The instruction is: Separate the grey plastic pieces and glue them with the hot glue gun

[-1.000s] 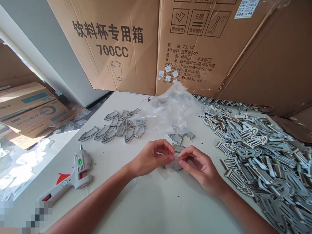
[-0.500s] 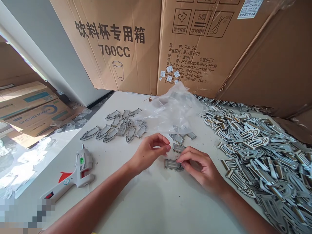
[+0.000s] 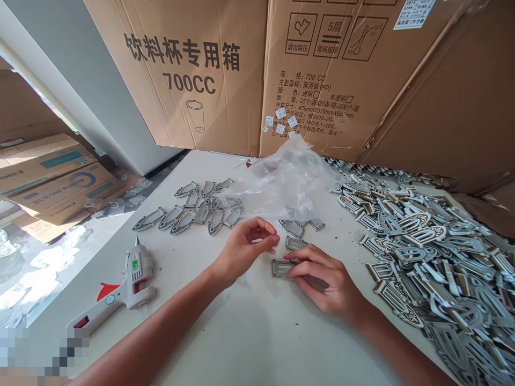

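Observation:
Near the middle of the white table (image 3: 225, 332), my left hand (image 3: 247, 249) hovers with thumb and fingertips pinched together; anything between them is too small to make out. My right hand (image 3: 322, 273) has its thumb and fingers round the right end of a grey arched metal piece (image 3: 280, 268) at the table surface, hiding that end. Just beyond it lies another grey piece (image 3: 295, 243), close to my right fingertips. More grey pieces (image 3: 293, 228) lie farther back, partly beneath a clear plastic bag (image 3: 281, 182).
A glue gun (image 3: 134, 276) lies at the left. Several grey pieces (image 3: 185, 221) are grouped behind it. A large heap of metal pieces (image 3: 434, 257) covers the right side. Tall cardboard boxes (image 3: 193, 118) stand along the back edge.
My right hand's fingers have spread a little and shifted left over the near metal piece, covering more of its right end. My left hand has moved very slightly left.

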Motion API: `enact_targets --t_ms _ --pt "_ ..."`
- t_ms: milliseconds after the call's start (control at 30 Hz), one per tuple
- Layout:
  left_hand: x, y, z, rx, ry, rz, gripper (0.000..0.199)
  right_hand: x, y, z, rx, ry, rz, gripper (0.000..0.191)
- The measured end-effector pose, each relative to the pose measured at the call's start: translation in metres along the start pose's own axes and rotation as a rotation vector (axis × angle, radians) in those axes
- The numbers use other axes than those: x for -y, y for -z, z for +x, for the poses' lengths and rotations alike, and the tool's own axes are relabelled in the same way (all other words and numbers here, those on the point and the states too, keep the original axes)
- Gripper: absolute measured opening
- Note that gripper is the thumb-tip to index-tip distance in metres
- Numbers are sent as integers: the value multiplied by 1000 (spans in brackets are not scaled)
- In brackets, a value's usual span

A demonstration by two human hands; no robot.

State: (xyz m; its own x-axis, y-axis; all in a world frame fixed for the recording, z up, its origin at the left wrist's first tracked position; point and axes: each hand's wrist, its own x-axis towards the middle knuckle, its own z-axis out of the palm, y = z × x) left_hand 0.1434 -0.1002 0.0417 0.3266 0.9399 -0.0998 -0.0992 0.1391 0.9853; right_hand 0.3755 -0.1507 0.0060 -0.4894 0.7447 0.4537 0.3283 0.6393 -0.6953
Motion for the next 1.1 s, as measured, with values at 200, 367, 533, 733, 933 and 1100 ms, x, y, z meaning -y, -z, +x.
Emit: enact_targets --t_ms 200,367,533,733,933,1100 --pt "1 1 0 -8 13 2 30 -2 -2 -1 -6 -7 -10 29" --pt "2 1 0 -3 7 1 30 -1 -4 1 -15 -40 10 24" --pt "1 1 -1 -6 11 12 30 0 -5 2 -13 -41 -1 26" --pt "0 0 -1 -12 11 19 30 -3 -4 1 -2 -27 -36 29" --pt "2 0 -1 -10 5 16 31 -5 -4 1 1 -24 -65 31" --pt "3 1 0 -1 -6 11 30 -5 -3 3 9 -16 -67 31"
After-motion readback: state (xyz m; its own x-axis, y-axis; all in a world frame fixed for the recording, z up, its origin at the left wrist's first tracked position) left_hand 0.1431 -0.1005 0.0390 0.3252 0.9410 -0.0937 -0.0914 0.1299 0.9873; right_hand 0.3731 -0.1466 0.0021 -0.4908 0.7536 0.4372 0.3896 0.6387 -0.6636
